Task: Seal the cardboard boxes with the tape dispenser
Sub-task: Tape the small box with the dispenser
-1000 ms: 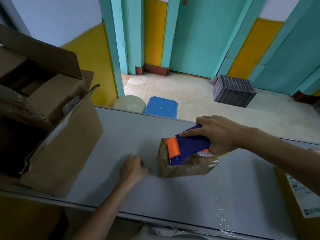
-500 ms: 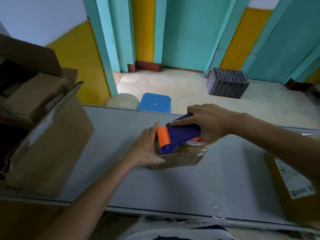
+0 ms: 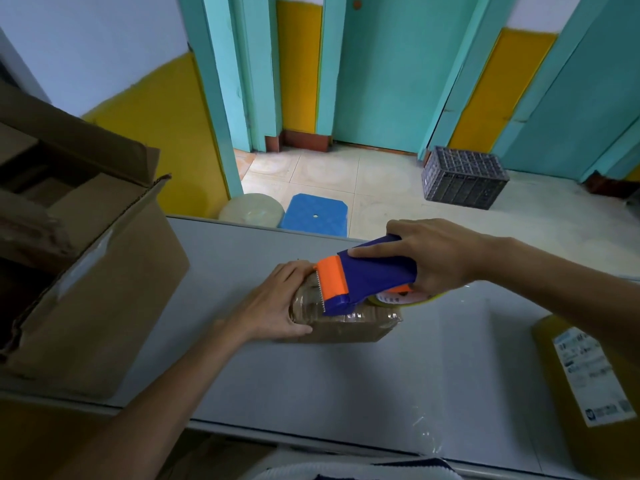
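The small box (image 3: 346,329) sits mid-tabletop (image 3: 346,393), with the tape dispenser (image 3: 374,275) on top of it. A large open carton (image 3: 104,289) occupies the left edge and a labelled package (image 3: 588,393) the near right corner. A stool (image 3: 313,214) and a crate (image 3: 464,178) stand on the floor (image 3: 381,188) behind the far edge.

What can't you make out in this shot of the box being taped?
Head view only:
1. Top seam of the small box: covered by the tape dispenser and left hand.
2. The tape roll: mostly hidden under the dispenser and right hand.
3. Label print on the yellow parcel: too small, blurred; parcel cut by the right edge.
4. The large open carton: cut by the left edge, inside dark.
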Demonstrator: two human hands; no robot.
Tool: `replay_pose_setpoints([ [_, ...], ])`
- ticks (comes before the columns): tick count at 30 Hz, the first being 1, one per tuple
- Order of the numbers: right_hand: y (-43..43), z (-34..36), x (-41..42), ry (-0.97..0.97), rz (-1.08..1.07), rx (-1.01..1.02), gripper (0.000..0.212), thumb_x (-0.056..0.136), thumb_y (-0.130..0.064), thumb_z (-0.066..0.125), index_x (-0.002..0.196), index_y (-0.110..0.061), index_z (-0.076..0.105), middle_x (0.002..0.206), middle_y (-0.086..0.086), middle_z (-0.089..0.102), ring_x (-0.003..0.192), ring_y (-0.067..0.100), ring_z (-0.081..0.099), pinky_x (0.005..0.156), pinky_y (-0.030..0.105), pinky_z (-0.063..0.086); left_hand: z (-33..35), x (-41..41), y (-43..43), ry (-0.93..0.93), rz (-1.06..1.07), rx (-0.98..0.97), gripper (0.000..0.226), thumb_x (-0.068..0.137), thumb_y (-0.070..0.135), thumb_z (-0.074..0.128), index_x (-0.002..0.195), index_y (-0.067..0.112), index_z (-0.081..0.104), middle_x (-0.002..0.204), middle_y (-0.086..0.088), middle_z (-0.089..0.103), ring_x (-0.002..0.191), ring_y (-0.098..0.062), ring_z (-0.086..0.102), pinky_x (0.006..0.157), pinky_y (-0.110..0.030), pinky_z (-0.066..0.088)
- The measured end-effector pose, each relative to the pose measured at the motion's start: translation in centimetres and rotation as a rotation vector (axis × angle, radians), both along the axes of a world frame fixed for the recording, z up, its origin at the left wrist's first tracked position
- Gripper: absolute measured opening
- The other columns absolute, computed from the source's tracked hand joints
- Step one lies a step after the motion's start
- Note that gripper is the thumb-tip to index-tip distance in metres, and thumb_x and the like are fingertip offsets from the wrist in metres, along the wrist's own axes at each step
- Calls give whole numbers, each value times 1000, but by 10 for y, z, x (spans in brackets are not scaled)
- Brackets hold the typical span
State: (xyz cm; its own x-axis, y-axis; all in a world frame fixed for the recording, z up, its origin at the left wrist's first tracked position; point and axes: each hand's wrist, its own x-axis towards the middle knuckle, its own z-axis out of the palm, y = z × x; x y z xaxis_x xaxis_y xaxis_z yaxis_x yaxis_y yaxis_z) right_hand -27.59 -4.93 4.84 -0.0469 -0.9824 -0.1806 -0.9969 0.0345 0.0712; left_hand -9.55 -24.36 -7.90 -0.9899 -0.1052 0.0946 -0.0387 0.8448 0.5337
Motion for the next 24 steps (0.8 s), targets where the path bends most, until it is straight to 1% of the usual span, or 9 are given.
replay_pose_setpoints([
  [4,1,4,-4,-10,-1,23,78,78,-66,53,144,-48,15,104,0,48,82,12,45,66,22,32,0,-3,-1,0,1,-1,94,63,37,82,139,20,30,138,5,36,123,-5,31,98,-22,34],
  [9,-22,-2,10,94,38,4,72,81,-59,55,144,-47,20,104,3,47,91,19,47,74,30,39,-11,1,-9,-83,40,13,113,49,61,74,142,20,24,142,4,28,131,-10,27,108,-37,34],
  [11,-30,-8,16,103,59,9,70,82,-55,55,143,-46,23,104,3,48,92,20,47,76,32,41,-13,9,-8,-132,104,135,125,41,69,69,145,30,12,147,9,15,136,-5,16,111,-30,27],
  [12,-33,-10,17,96,60,11,69,82,-53,55,143,-46,24,104,2,48,92,20,47,77,33,43,-13,12,-6,-120,165,293,125,41,67,71,145,34,8,146,11,13,135,-3,16,109,-28,26],
  [14,-36,-10,14,82,51,14,69,82,-52,56,143,-47,23,104,2,49,91,19,47,78,34,44,-15,15,-1,10,373,643,110,52,52,76,142,35,17,140,10,24,128,-3,30,101,-27,34],
  [16,-37,-11,12,79,43,19,69,82,-52,55,143,-47,22,104,1,48,91,18,47,77,33,44,-22,14,1,133,606,816,63,71,35,74,125,27,43,126,2,47,109,-10,50,87,-27,44],
  [18,-37,-13,12,80,47,28,70,83,-53,54,143,-48,20,105,1,48,92,18,47,78,32,43,-24,12,1,82,741,923,9,89,26,60,94,19,58,102,-7,63,87,-18,58,69,-28,47],
  [20,-38,-13,12,70,47,29,71,82,-54,55,143,-48,20,106,1,48,93,17,46,78,32,42,-28,11,2,-9,758,1064,18,94,25,50,81,17,59,77,-3,63,70,-18,58,57,-25,45],
  [24,-39,-13,11,75,48,38,73,82,-56,54,143,-49,16,108,0,48,93,15,44,76,27,37,-21,13,3,-24,660,1333,13,91,18,53,81,10,57,64,-1,51,54,-7,48,49,-17,41],
])
